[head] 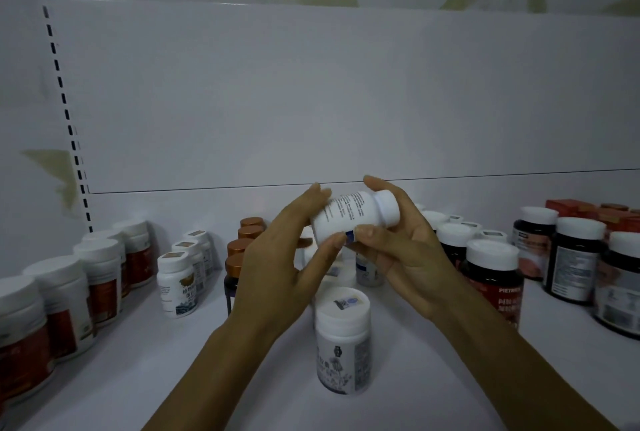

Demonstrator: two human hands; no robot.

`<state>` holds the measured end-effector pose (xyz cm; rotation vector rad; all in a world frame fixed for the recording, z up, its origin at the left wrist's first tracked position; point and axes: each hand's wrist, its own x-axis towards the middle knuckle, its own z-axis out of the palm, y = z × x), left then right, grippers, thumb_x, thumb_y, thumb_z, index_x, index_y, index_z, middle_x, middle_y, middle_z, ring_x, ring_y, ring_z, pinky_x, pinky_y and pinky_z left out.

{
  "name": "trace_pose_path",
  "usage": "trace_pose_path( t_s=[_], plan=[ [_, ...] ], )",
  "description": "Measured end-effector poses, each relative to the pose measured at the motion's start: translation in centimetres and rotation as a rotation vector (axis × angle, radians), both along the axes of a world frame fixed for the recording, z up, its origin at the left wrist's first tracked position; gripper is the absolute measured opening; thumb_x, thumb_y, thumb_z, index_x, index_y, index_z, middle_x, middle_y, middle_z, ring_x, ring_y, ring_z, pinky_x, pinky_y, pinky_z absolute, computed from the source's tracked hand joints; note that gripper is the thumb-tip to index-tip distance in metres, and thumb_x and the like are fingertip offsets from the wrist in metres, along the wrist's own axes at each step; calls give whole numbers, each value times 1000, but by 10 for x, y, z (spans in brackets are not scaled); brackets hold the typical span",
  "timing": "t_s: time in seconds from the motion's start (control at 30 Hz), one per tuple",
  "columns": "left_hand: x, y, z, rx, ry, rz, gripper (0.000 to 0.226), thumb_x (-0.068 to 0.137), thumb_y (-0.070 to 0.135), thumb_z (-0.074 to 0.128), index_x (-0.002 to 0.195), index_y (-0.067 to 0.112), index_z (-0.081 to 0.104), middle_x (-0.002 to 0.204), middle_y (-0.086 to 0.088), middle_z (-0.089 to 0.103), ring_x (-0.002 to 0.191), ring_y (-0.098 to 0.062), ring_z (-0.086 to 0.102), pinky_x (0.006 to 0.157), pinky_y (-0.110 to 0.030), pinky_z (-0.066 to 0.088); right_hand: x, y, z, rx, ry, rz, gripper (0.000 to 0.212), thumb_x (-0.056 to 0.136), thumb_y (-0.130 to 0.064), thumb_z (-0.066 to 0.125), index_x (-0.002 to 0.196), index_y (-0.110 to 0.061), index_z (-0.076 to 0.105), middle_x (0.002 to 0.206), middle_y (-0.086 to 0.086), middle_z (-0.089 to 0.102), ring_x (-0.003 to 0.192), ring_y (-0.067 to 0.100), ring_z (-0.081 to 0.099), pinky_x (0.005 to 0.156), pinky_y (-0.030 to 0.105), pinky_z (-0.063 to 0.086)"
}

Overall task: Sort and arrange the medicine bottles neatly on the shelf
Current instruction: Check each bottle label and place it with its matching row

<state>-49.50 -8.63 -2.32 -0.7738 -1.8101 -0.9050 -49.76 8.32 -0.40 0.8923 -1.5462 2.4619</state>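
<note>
A white medicine bottle [349, 216] with small printed text lies tilted on its side in the air above the shelf, its white cap pointing right. My left hand [280, 264] holds its base end between fingers and thumb. My right hand [401, 243] grips the cap end, thumb on the label's blue mark. Directly below stands another white bottle [342, 340] with a grey flower label, upright on the white shelf [173, 378].
A row of white-capped red-label bottles [62, 295] runs along the left. Small white bottles [178, 278] and copper-capped bottles [242, 250] stand behind my left hand. Dark bottles with white caps [568, 257] and red boxes [585, 211] crowd the right. The white back panel [311, 101] closes the rear.
</note>
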Motion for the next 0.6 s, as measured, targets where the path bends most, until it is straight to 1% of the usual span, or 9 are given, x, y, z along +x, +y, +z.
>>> trace_pose_path(
  t_s=[0.07,0.13,0.17,0.27,0.3,0.37,0.47,0.53,0.6],
  plan=[
    [0,0,-1,1,-53,33,57,90,52,45,142,32,32,140,8,48,122,-4,50,97,-17,46,-2,1,1,6,17,-214,67,67,-10,75,127,-29,50,117,6,63,102,21,67,83,34,57],
    [0,-1,-2,5,-79,58,58,92,56,37,144,32,27,146,10,41,130,-4,43,104,-32,44,-8,3,-3,140,74,-580,71,69,-14,82,126,-32,45,115,-3,62,100,12,66,82,23,55],
    [0,-1,-2,6,-83,73,58,93,58,33,144,32,28,146,11,40,131,-4,42,105,-33,42,-10,4,-6,226,120,-750,69,70,-13,83,124,-32,44,110,-9,61,96,5,64,79,16,53],
    [3,-2,0,-63,-88,67,62,92,66,23,141,30,34,139,12,44,126,-1,40,104,-15,33,-16,7,-14,441,198,-1019,54,74,-21,79,117,-27,47,101,-15,59,89,6,60,73,12,46],
    [3,-2,0,-124,-85,29,64,90,69,23,140,30,35,139,12,44,128,-1,39,105,-15,30,-19,8,-16,537,180,-1049,54,75,-25,77,121,-25,49,103,-13,59,92,8,58,74,16,44],
    [3,-2,-2,-263,-95,-58,75,83,78,28,141,30,35,144,10,43,134,-5,36,108,-27,30,-31,11,-26,792,122,-1060,56,76,-33,73,126,-22,50,110,-9,58,96,12,57,77,25,44],
    [1,-4,-6,-404,-153,-82,94,68,90,33,143,32,35,148,12,40,139,-6,30,110,-35,28,-52,10,-46,1129,53,-998,46,65,-51,64,99,-21,55,95,-4,64,82,18,62,64,31,49],
    [1,-5,-7,-468,-185,-35,99,63,93,34,143,34,35,148,14,38,139,-3,29,111,-35,28,-65,11,-57,1226,19,-932,58,57,-60,59,101,-23,54,95,-2,65,82,20,64,65,36,54],
    [1,-5,-7,-534,-203,20,101,61,94,34,142,34,39,147,15,39,138,-3,30,112,-37,29,-70,12,-57,1229,38,-928,61,65,-52,68,115,-21,52,108,1,64,96,25,64,76,40,54]
  ],
)
